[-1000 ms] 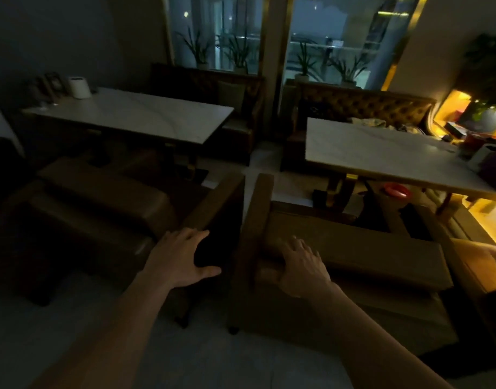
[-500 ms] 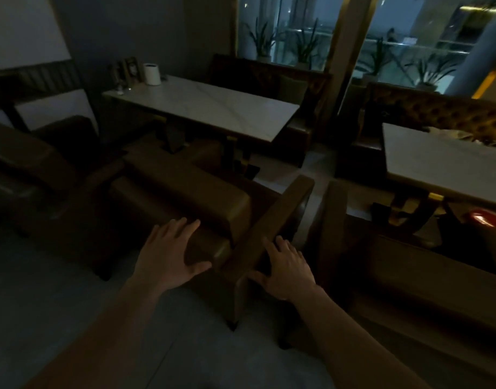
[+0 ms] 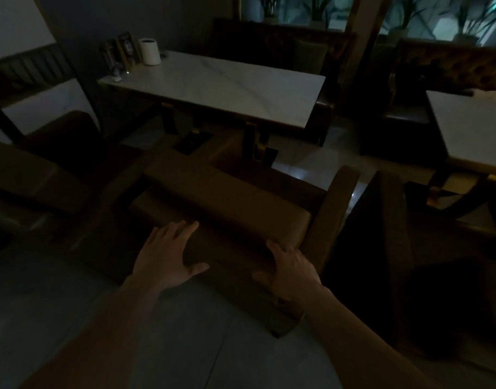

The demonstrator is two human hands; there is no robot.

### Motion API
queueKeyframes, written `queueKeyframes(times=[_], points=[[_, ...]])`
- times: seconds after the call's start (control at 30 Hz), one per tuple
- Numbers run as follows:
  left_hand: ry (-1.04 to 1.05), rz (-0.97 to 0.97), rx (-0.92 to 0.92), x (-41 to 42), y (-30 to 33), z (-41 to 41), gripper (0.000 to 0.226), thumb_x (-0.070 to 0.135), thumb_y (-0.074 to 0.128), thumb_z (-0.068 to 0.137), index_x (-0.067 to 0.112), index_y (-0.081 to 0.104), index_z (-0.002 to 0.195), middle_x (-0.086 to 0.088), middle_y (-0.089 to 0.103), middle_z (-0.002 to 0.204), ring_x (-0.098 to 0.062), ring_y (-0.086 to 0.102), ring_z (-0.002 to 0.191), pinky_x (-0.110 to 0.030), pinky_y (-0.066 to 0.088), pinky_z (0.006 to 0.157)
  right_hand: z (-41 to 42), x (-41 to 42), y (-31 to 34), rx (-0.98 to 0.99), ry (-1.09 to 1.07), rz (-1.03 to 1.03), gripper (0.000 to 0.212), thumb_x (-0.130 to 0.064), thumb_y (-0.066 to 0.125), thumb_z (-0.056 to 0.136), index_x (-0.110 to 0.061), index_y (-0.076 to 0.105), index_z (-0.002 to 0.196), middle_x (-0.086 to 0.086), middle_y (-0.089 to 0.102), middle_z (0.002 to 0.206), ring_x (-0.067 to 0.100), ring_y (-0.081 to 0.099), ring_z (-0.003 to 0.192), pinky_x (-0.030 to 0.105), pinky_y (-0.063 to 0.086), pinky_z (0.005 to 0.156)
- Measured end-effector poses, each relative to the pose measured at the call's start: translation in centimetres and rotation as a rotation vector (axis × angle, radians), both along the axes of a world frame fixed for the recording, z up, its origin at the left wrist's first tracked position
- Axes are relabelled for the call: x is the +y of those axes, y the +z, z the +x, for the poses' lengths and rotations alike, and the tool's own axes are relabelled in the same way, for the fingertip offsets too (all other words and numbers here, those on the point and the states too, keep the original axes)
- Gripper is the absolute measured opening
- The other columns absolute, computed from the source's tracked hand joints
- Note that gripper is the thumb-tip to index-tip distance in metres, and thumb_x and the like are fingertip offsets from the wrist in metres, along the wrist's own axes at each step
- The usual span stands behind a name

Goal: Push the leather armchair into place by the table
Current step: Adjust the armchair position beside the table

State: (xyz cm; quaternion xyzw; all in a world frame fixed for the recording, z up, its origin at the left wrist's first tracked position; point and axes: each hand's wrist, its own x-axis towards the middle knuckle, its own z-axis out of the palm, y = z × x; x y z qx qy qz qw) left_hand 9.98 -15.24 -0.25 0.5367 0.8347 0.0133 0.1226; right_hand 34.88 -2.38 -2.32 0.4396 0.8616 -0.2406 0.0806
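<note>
Leather armchair back under both flat hands, table edge near.

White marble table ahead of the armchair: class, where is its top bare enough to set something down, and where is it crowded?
The white marble table is bare across its middle and right end, from the near edge by the brown leather armchair to the far edge by the dark bench. Its far left corner is crowded: a white cylindrical holder and small dark stands.
</note>
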Motion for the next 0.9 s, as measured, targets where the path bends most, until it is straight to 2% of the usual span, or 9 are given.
queueKeyframes(times=[0.2, 0.37, 0.47, 0.53, 0.6, 0.67, 0.73, 0.83, 0.9], points=[[-0.177, -0.039, -0.031, 3.8, -4.4, -9.3, 0.104, 0.085, 0.049, 0.072, 0.040, 0.004, 0.154, 0.002, 0.010, 0.164, -0.024, 0.009, 0.149, -0.048, 0.011, 0.121, -5.3, 0.0, -3.7, -0.044, -0.153, 0.003, 0.091, -0.073, 0.053, 0.081, -0.030, 0.017, 0.153, 0.005, 0.023, 0.158, 0.029, 0.026, 0.142, 0.046, 0.029, 0.115], [-0.320, -0.119, -0.060, 6.7, -8.8, -15.8, 0.103, 0.086, 0.047, 0.074, 0.039, 0.004, 0.155, 0.001, 0.008, 0.164, -0.023, 0.009, 0.149, -0.045, 0.007, 0.121, -9.8, -1.0, -6.3, -0.047, -0.395, 0.123, 0.077, -0.065, 0.059, 0.083, -0.030, 0.029, 0.145, 0.008, 0.031, 0.140, 0.029, 0.046, 0.123, 0.042, 0.047, 0.098], [-0.385, -0.143, -0.054, 8.3, -11.0, -18.7, 0.104, 0.089, 0.045, 0.071, 0.039, 0.006, 0.154, 0.000, 0.011, 0.164, -0.024, 0.014, 0.148, -0.046, 0.010, 0.121, -11.4, -1.6, -7.7, -0.073, -0.466, 0.149, 0.076, -0.064, 0.061, 0.082, -0.030, 0.031, 0.143, 0.006, 0.036, 0.135, 0.028, 0.048, 0.119, 0.044, 0.048, 0.095], [-0.419, -0.154, -0.045, 9.3, -12.3, -19.9, 0.105, 0.088, 0.046, 0.070, 0.039, 0.007, 0.154, -0.001, 0.013, 0.163, -0.026, 0.014, 0.147, -0.046, 0.011, 0.120, -12.0, -2.0, -9.2, -0.111, -0.463, 0.156, 0.082, -0.064, 0.062, 0.080, -0.029, 0.030, 0.147, 0.009, 0.036, 0.141, 0.033, 0.042, 0.129, 0.048, 0.041, 0.104], [-0.433, -0.179, -0.048, 10.0, -13.4, -20.7, 0.107, 0.088, 0.047, 0.069, 0.039, 0.005, 0.154, 0.000, 0.008, 0.164, -0.027, 0.007, 0.149, -0.047, 0.008, 0.121, -12.5, -2.1, -10.3, -0.158, -0.466, 0.136, 0.088, -0.059, 0.065, 0.080, -0.029, 0.022, 0.151, 0.014, 0.029, 0.152, 0.038, 0.024, 0.142, 0.052, 0.028, 0.114], [-0.455, -0.210, -0.030, 10.7, -14.7, -21.6, 0.111, 0.091, 0.046, 0.067, 0.040, 0.001, 0.154, -0.001, 0.001, 0.165, -0.027, -0.002, 0.150, -0.048, 0.003, 0.121, -12.8, -1.8, -11.2, -0.194, -0.462, 0.146, 0.093, -0.058, 0.065, 0.079, -0.031, 0.015, 0.152, 0.014, 0.023, 0.158, 0.038, 0.011, 0.147, 0.055, 0.020, 0.117], [-0.471, -0.214, -0.013, 11.3, -15.8, -22.3, 0.113, 0.092, 0.044, 0.065, 0.040, -0.003, 0.154, -0.001, -0.003, 0.165, -0.027, -0.005, 0.150, -0.048, 0.002, 0.121, -12.9, -1.4, -12.0, -0.202, -0.487, 0.154, 0.096, -0.060, 0.066, 0.077, -0.031, 0.012, 0.152, 0.013, 0.021, 0.158, 0.038, 0.009, 0.147, 0.057, 0.019, 0.117], [-0.482, -0.165, 0.015, 11.4, -16.5, -22.8, 0.111, 0.089, 0.046, 0.068, 0.037, -0.001, 0.155, -0.002, 0.000, 0.164, -0.030, 0.002, 0.149, -0.049, 0.003, 0.121, -13.2, -1.3, -13.2, -0.223, -0.521, 0.124, 0.102, -0.058, 0.069, 0.077, -0.033, 0.006, 0.153, 0.015, 0.013, 0.161, 0.039, 0.006, 0.148, 0.059, 0.017, 0.117], [-0.477, -0.107, 0.001, 11.1, -16.8, -23.0, 0.109, 0.083, 0.054, 0.070, 0.034, 0.007, 0.156, -0.003, 0.006, 0.162, -0.032, 0.011, 0.147, -0.051, 0.008, 0.121, -13.5, -1.7, -14.0, -0.219, -0.536, 0.082, 0.104, -0.056, 0.069, 0.079, -0.034, 0.001, 0.154, 0.016, 0.004, 0.163, 0.040, 0.000, 0.148, 0.060, 0.014, 0.117]])
